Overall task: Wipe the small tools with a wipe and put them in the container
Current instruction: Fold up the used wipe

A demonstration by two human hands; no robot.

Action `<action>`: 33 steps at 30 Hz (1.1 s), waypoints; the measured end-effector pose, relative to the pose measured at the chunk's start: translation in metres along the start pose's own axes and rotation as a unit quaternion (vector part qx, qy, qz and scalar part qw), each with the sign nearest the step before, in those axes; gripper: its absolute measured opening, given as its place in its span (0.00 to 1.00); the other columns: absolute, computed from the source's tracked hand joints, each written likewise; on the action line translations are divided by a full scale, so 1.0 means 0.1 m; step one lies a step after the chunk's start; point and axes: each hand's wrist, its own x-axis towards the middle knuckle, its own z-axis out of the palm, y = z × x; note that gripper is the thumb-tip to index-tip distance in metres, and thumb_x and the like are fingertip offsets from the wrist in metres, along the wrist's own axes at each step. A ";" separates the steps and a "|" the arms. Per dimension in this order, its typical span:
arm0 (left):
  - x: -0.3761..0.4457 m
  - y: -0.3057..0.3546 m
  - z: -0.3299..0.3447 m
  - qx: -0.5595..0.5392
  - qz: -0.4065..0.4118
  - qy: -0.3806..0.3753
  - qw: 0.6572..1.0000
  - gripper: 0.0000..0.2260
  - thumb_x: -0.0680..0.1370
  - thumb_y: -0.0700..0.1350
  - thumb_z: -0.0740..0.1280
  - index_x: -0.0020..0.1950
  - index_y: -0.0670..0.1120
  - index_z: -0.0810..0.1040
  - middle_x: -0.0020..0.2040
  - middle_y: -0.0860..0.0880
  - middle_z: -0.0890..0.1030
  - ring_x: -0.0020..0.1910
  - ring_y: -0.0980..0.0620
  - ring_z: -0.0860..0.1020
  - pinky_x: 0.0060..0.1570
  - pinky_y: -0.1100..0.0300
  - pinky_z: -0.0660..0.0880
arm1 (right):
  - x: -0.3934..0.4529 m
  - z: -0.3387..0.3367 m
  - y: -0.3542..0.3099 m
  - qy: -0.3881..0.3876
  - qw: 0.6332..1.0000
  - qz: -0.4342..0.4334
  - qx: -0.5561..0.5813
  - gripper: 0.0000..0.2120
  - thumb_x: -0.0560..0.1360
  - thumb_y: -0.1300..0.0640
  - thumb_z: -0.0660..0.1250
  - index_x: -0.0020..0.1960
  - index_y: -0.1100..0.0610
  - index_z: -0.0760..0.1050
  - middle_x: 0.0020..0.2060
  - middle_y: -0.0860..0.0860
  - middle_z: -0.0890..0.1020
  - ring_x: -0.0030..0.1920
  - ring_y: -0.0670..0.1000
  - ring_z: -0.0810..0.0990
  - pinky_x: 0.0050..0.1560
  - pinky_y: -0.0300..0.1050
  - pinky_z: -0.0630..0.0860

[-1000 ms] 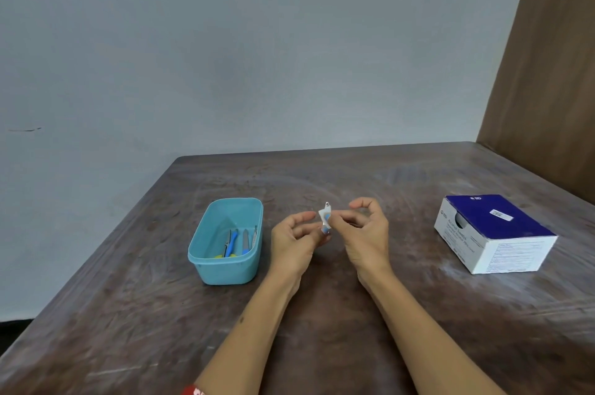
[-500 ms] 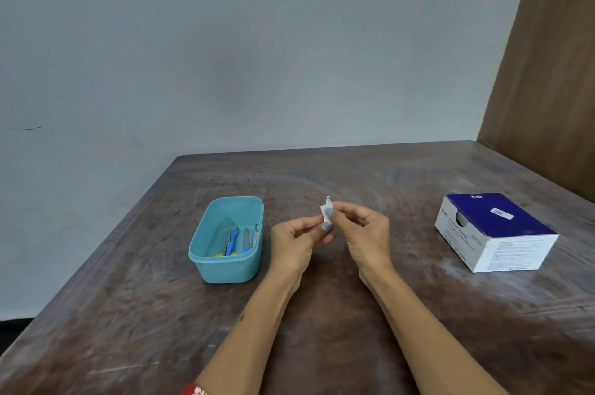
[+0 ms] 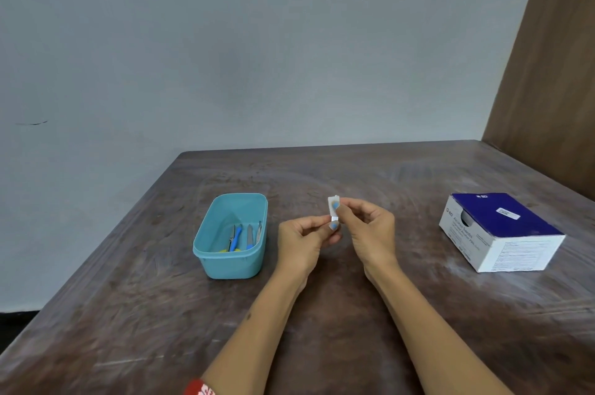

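Above the middle of the table, both hands meet around one small metal tool (image 3: 335,218). My left hand (image 3: 301,241) pinches its lower end. My right hand (image 3: 370,227) pinches a white wipe (image 3: 331,205) folded around the tool's upper part, which hides most of it. A teal plastic container (image 3: 230,264) stands on the table to the left of my left hand. Several small tools (image 3: 244,235), some with blue handles, lie inside it.
A blue and white cardboard box (image 3: 502,230) of alcohol swabs sits at the right of the brown wooden table (image 3: 322,314). A grey wall runs behind the table and a brown panel stands at the far right.
My right hand's fingers have closed tighter on the wipe. Wipe and tool have shifted slightly up and to the right. The container and box have not moved.
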 end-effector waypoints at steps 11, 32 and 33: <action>-0.01 -0.02 0.00 0.025 -0.009 0.010 1.000 0.08 0.72 0.33 0.69 0.51 0.36 0.81 0.46 0.41 0.84 0.44 0.48 0.84 0.42 0.64 0.80 | 0.03 -0.02 0.06 -0.010 0.999 -0.001 -0.051 0.03 0.72 0.62 0.72 0.45 0.57 0.82 0.36 0.50 0.84 0.36 0.42 0.81 0.39 0.34 0.77; -0.01 -0.01 0.00 0.014 -0.015 0.028 0.999 0.06 0.72 0.32 0.70 0.46 0.40 0.82 0.45 0.41 0.84 0.43 0.47 0.84 0.43 0.62 0.80 | 0.01 -0.01 0.01 -0.012 0.997 -0.015 -0.071 0.02 0.72 0.61 0.72 0.44 0.57 0.82 0.34 0.47 0.82 0.32 0.36 0.78 0.36 0.30 0.74; -0.01 -0.01 0.01 0.011 -0.016 0.027 0.999 0.06 0.72 0.32 0.70 0.45 0.40 0.82 0.44 0.41 0.84 0.43 0.47 0.84 0.42 0.63 0.80 | 0.01 -0.02 0.01 -0.012 0.997 -0.020 -0.069 0.02 0.72 0.62 0.71 0.44 0.56 0.81 0.34 0.46 0.82 0.32 0.36 0.78 0.36 0.29 0.73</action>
